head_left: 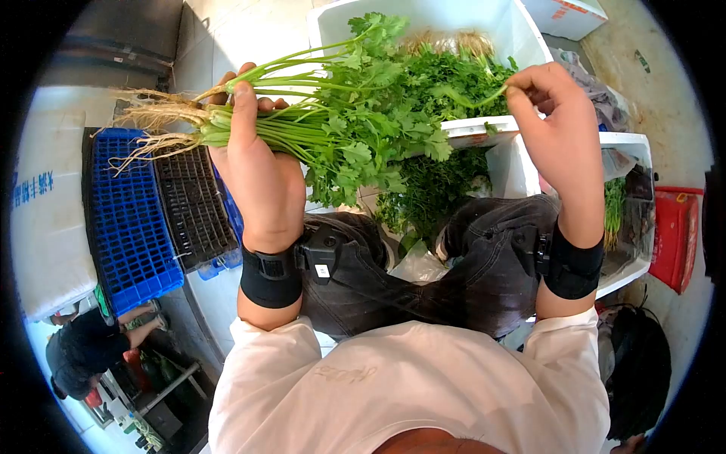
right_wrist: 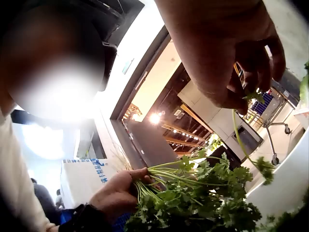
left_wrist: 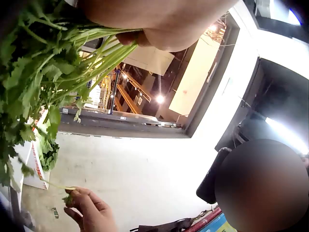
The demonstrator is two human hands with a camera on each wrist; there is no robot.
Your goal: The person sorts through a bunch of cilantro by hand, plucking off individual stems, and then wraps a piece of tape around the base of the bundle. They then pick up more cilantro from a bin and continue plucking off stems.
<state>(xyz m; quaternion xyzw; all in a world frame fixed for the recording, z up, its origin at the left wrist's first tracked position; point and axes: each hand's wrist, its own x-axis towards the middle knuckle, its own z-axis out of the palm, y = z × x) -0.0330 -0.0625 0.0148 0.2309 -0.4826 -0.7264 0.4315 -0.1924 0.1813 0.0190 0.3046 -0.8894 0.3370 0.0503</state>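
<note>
A bunch of leafy green herbs [head_left: 355, 125] with pale stems and long brown roots [head_left: 162, 117] lies across my left hand [head_left: 261, 159], whose thumb and fingers grip the stems near the roots. The leaves point right, over a white foam box. My right hand [head_left: 556, 113] is off to the right, pinching one thin stem [head_left: 480, 102] between thumb and fingertips, apart from the bunch. In the right wrist view that stem [right_wrist: 237, 133] hangs down with a small leaf tuft at its end. The left wrist view shows the right hand [left_wrist: 91, 212] below the bunch [left_wrist: 36, 82].
More rooted herbs [head_left: 461, 76] fill the white foam box [head_left: 529, 34]. Loose greens [head_left: 435, 189] lie below it, between the legs. Blue and black crates [head_left: 128, 219] stand at left, a red container [head_left: 673, 238] at right. Another person [head_left: 87, 352] is at lower left.
</note>
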